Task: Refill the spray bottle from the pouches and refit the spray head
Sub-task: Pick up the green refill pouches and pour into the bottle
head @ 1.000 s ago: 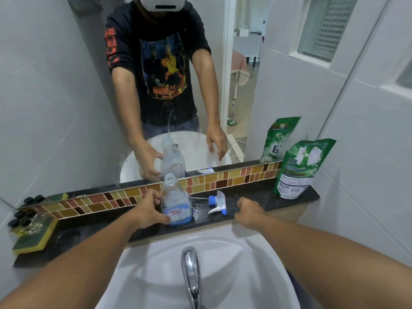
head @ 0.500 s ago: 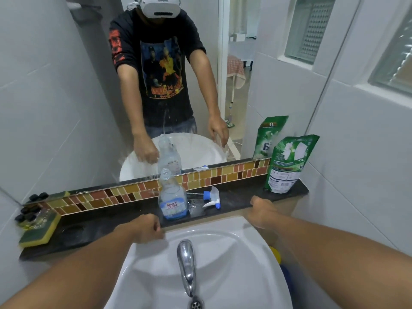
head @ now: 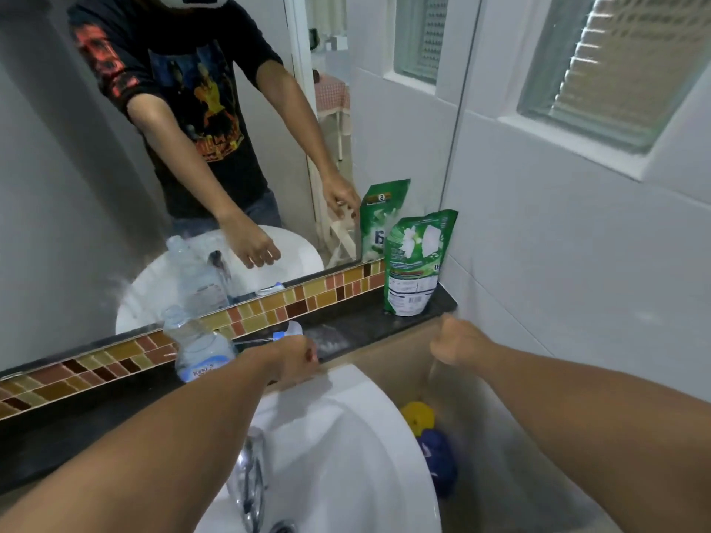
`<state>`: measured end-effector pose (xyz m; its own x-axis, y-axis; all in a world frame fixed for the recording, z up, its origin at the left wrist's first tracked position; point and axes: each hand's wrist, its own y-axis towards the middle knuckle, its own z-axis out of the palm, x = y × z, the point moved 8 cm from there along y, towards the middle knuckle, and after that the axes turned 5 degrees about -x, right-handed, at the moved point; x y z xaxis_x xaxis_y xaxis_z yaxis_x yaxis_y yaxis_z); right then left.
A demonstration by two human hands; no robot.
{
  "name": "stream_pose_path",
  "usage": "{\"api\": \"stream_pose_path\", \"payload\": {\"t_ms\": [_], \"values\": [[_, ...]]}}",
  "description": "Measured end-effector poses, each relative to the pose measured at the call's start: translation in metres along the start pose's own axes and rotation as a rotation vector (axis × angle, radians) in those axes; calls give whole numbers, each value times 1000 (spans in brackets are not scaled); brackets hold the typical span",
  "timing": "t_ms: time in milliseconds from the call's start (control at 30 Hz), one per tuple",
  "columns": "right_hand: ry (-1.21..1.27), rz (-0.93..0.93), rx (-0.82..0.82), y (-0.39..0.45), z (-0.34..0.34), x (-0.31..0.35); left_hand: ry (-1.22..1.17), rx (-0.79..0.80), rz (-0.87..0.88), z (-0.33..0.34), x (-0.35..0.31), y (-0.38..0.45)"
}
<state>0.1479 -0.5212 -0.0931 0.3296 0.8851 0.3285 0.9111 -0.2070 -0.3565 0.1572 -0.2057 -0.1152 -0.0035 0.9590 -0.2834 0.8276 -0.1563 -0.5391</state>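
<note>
The clear spray bottle (head: 200,348) with a blue label stands upright and uncapped on the dark shelf (head: 365,325) below the mirror. Its white and blue spray head (head: 289,332) lies on the shelf just right of it, partly hidden by my left hand (head: 296,359). That hand hovers at the shelf's front edge holding nothing; its mirror image shows the fingers apart. A green refill pouch (head: 415,263) stands upright in the shelf's right corner. My right hand (head: 458,344) is curled in a loose, empty fist below and in front of the pouch, not touching it.
A white basin (head: 346,436) with a chrome tap (head: 248,482) sits under my arms. The mirror (head: 115,186) rises behind a tiled strip (head: 269,309). Yellow (head: 419,415) and blue (head: 438,455) objects lie low to the right of the basin. A tiled wall with a window closes the right side.
My left hand let go of the bottle, drew back to the shelf edge and shifted right to the spray head. My right hand lifted off the shelf edge and moved right toward the pouch.
</note>
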Motion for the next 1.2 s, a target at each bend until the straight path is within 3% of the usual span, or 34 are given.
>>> {"api": "stream_pose_path", "payload": {"t_ms": [233, 533, 833, 1200], "values": [[189, 35, -33, 48, -11, -23, -108, -174, 121, -7, -76, 45], [416, -5, -26, 107, -8, -15, -367, -190, 30, -21, -126, 94], [588, -149, 17, 137, 8, -1, -506, -224, 56, -19, -142, 127], [635, -302, -77, 92, 9, 23, -519, -398, 134, -17, -122, 96]]}}
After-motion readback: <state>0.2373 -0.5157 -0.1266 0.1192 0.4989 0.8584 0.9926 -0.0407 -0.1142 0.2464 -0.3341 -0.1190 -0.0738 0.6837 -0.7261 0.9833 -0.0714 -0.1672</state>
